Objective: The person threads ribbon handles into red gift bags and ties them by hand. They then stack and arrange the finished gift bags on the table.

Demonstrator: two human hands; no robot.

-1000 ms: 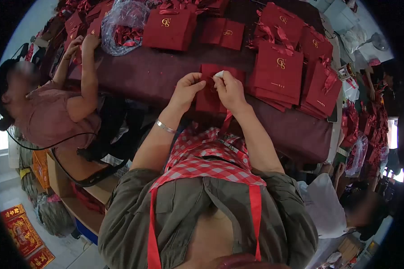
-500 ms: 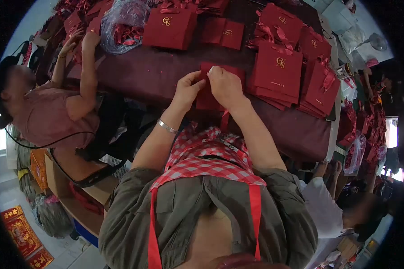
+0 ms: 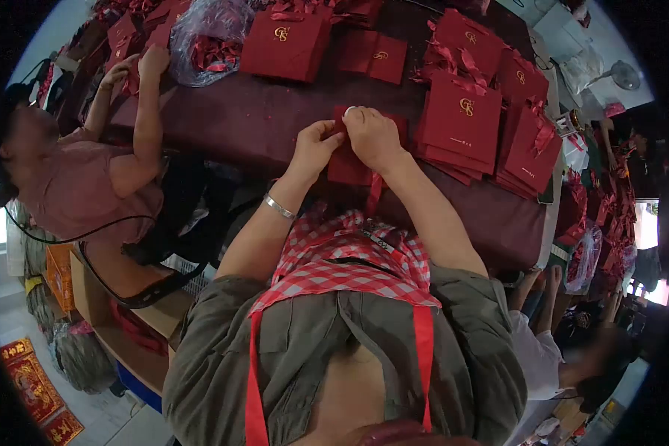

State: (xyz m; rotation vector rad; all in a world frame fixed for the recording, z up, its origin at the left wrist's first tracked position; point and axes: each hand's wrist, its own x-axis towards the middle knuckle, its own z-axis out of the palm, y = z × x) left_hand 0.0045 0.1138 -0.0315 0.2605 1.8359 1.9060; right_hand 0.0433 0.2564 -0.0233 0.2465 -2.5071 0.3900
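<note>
Where the cloth stops: the table point(image 3: 230, 115) has its front edge just before the checked apron point(image 3: 342, 275); the red paper piece point(image 3: 346, 169) lies near that edge, under the hands.
Room to move: cloth shows broadly on the left, toward a co-worker point(image 3: 89, 178); the bag stack point(image 3: 457, 126) stands close on the right.
Clear plastic bag: far left on the table, with red ribbons point(image 3: 214, 56) inside.
Left hand point(image 3: 317, 151): at the piece's left side, thumb and fingers bent toward each other; whether they pinch it, I cannot tell.
Right hand point(image 3: 374, 137): over the piece, knuckles up, fingers curled, something white point(image 3: 349, 111) at their tips; their grip is hidden.
</note>
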